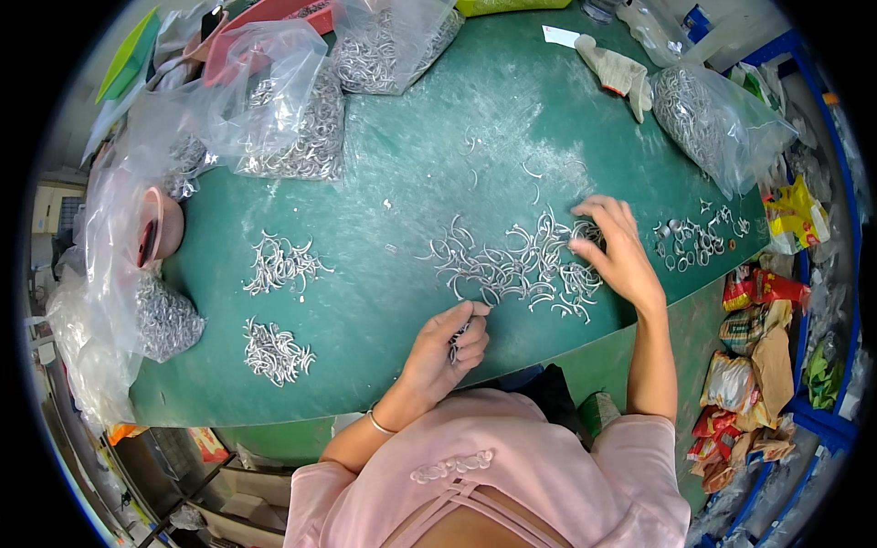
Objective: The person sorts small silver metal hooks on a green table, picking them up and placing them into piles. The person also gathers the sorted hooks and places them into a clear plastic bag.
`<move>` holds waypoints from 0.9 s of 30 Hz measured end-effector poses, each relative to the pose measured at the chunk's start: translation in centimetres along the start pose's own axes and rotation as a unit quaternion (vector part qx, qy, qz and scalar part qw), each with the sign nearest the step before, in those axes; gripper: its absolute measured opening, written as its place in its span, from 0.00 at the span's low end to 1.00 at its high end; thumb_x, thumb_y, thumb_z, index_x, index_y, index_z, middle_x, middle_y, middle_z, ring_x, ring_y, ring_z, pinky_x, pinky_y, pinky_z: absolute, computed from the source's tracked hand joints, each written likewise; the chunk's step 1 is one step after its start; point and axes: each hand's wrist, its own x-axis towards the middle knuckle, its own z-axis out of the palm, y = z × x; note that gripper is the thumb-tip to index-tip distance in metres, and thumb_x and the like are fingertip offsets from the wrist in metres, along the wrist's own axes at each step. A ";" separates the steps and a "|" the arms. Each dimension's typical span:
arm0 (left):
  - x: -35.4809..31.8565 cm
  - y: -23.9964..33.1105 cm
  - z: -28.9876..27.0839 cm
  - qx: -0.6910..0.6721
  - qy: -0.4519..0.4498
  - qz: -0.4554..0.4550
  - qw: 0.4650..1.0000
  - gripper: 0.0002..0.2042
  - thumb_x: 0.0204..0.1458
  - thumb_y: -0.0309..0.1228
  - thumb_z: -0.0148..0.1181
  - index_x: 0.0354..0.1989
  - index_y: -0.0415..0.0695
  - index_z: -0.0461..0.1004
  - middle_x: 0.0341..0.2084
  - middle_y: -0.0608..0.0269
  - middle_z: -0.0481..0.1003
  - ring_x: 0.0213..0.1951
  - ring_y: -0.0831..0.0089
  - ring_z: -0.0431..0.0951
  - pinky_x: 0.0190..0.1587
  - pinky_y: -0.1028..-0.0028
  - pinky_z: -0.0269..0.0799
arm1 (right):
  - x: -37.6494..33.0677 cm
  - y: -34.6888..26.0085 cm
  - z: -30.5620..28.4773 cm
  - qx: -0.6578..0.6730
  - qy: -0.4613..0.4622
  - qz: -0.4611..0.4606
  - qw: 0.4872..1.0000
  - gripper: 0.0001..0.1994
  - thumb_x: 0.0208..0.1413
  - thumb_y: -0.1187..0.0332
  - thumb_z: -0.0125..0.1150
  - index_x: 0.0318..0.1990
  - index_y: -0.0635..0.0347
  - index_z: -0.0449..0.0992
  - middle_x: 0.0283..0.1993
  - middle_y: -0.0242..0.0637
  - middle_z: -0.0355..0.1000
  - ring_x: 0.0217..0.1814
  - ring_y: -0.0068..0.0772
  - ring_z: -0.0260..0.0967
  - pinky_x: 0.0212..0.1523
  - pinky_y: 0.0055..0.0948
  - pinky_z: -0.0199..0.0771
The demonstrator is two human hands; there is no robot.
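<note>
A loose spread of curved silver metal pieces [516, 260] lies on the green table [402, 210] in front of me. My left hand [448, 342] is closed round a few of these curved pieces at the near left side of the spread. Over the spread's right end, my right hand [612, 239] has its fingers apart and bent down onto or just above the pieces; whether the fingertips touch any is hard to make out. To the left lie two small heaps of similar pieces, an upper heap [283, 263] and a lower heap [277, 352].
Clear plastic bags full of metal pieces stand at the far left [297, 128], far middle [388, 50] and far right [699, 119]. A work glove [614, 75] lies near the right bag. Small rings [694, 242] are scattered at the right edge. A pink cup [164, 224] stands left.
</note>
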 end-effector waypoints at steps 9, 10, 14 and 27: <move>0.0 -0.5 -0.4 -0.004 0.001 -0.011 1.000 0.11 0.63 0.35 0.44 0.39 0.41 0.70 0.16 0.74 0.55 0.17 0.85 0.53 0.17 0.85 0.50 | -3.2 -4.9 7.3 -0.033 0.066 -0.056 0.996 0.29 0.43 0.66 0.67 0.54 0.62 0.65 0.59 0.47 0.58 0.63 0.55 0.52 0.61 0.54 0.52; 0.0 -0.5 -0.3 -0.003 -0.002 -0.011 1.000 0.11 0.63 0.35 0.44 0.39 0.41 0.70 0.16 0.74 0.55 0.17 0.85 0.53 0.17 0.85 0.50 | -2.6 -4.7 7.9 -0.008 0.082 -0.082 0.993 0.24 0.45 0.69 0.65 0.51 0.63 0.67 0.56 0.46 0.62 0.60 0.54 0.56 0.59 0.52 0.55; -0.2 -0.7 -0.5 0.000 -0.007 -0.005 1.000 0.11 0.63 0.35 0.44 0.39 0.41 0.70 0.16 0.74 0.55 0.18 0.84 0.53 0.17 0.84 0.50 | 0.4 -2.9 9.1 0.023 0.147 -0.142 0.979 0.10 0.48 0.81 0.54 0.40 0.65 0.70 0.42 0.45 0.68 0.46 0.51 0.65 0.45 0.39 0.68; -0.6 -0.7 -1.5 -0.012 -0.003 0.005 1.000 0.11 0.63 0.35 0.44 0.40 0.40 0.70 0.16 0.74 0.55 0.18 0.84 0.52 0.17 0.83 0.49 | 1.1 3.3 1.3 0.184 0.155 0.082 0.967 0.08 0.53 0.74 0.59 0.40 0.66 0.75 0.34 0.38 0.73 0.32 0.29 0.69 0.37 0.27 0.69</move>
